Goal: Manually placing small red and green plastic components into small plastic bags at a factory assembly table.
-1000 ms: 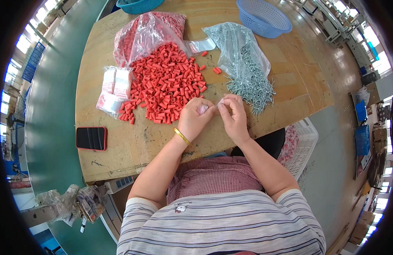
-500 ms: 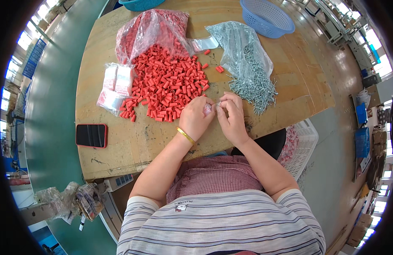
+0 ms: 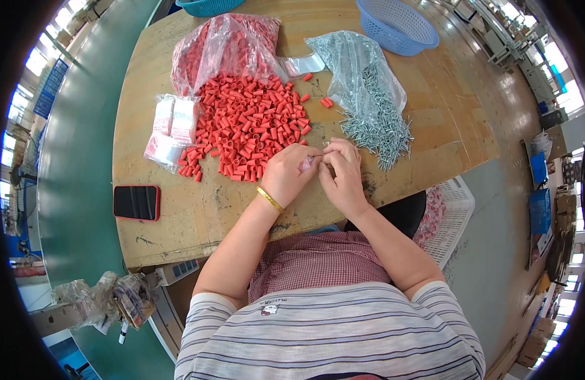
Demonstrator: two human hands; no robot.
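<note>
Over the near part of the table, my two hands meet at the fingertips. My left hand [image 3: 289,173], with a yellow bangle on its wrist, is closed around a small clear plastic bag [image 3: 306,164], mostly hidden by the fingers. The right hand [image 3: 344,180] pinches at the bag's upper edge; what its fingertips hold is partly covered. Just beyond my left hand spreads a heap of red plastic sleeves [image 3: 251,123], spilling from a large clear bag [image 3: 223,47]. Silvery screws [image 3: 384,144] lie beyond my right hand, pouring from another clear bag [image 3: 352,69].
Flat small plastic bags [image 3: 172,123] lie left of the red heap, above a phone [image 3: 136,202]. At the far edge stand a blue basket [image 3: 397,28] and a teal basket [image 3: 210,6]. A white crate [image 3: 457,212] with pinkish packets sits below the table's right side.
My left hand and forearm have shifted slightly left. The right fingers have curled closer to the left fingertips, while the small bag stays in the left hand.
</note>
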